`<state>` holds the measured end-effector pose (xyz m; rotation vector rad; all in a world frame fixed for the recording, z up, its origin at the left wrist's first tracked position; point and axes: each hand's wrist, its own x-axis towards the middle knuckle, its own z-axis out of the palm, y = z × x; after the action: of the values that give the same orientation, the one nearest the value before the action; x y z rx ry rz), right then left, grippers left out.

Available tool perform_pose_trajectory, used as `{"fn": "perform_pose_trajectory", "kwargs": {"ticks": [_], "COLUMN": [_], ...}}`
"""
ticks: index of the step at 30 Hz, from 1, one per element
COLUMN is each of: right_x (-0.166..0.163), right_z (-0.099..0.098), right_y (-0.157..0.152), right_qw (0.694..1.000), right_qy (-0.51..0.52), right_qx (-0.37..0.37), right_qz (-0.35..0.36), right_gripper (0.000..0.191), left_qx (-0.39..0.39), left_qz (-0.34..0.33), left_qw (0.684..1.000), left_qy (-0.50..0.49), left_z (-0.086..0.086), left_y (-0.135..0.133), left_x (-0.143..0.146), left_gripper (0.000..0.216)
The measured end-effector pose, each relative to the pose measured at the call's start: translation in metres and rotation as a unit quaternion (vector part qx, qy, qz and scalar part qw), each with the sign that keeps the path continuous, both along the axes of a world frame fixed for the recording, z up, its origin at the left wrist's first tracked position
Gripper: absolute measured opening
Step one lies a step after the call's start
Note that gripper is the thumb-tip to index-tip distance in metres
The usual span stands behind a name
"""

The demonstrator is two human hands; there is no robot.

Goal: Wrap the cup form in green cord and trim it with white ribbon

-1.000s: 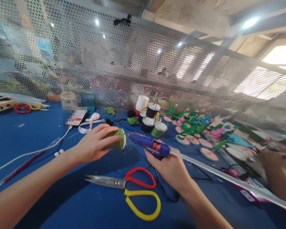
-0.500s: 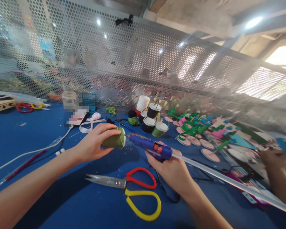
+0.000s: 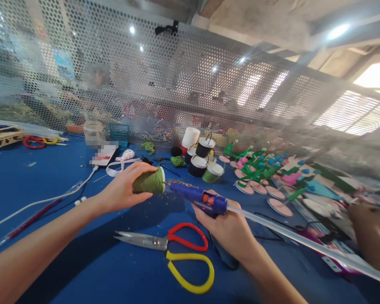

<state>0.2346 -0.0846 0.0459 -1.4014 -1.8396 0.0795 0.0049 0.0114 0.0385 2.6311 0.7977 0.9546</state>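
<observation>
Between the fingers and thumb of my left hand lies a cup wrapped in green yarn, tipped on its side with its white rim to the right. My right hand is closed round a blue hot glue gun, a long clear glue stick running out of its back. The gun's nozzle points left at the cup's rim; whether it touches I cannot tell. Below both hands, scissors with one red and one yellow handle lie open on the blue table.
Small yarn-wrapped buckets and stacked white cups stand behind. Pink discs with green pieces crowd the right, near another person's hand. A phone with a white cable lies left. A perforated metal screen borders the back.
The cup has turned slightly in my left hand, and its rim sits a little further left. The glue gun has shifted slightly left and down. The other person's hand has moved.
</observation>
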Motion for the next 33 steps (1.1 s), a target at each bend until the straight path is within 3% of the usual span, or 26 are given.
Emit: {"fn": "perform_pose_trajectory", "kwargs": {"ticks": [8,19,33], "right_x": [0.0000,0.0016,0.0032], "right_z": [-0.0001,-0.0020,-0.0040], "right_y": [0.0000,0.0021,0.0080], "right_qw": [1.000,1.000,1.000], "right_qy": [-0.003,-0.011,-0.002], "right_qx": [-0.005,0.015,0.017], "right_qz": [0.005,-0.015,-0.017], "right_gripper": [0.017,0.017,0.020], "left_qx": [-0.010,0.131,0.235], "left_qz": [0.022,-0.023,-0.033], "left_qw": [1.000,0.991,0.965], "left_qy": [-0.007,0.025,0.108], "left_z": [0.0004,-0.0061,-0.0064], "left_y": [0.0003,0.0015,-0.0001], "left_x": [-0.0008,-0.0006,0.0001], "left_gripper": [0.043,0.044,0.044]}}
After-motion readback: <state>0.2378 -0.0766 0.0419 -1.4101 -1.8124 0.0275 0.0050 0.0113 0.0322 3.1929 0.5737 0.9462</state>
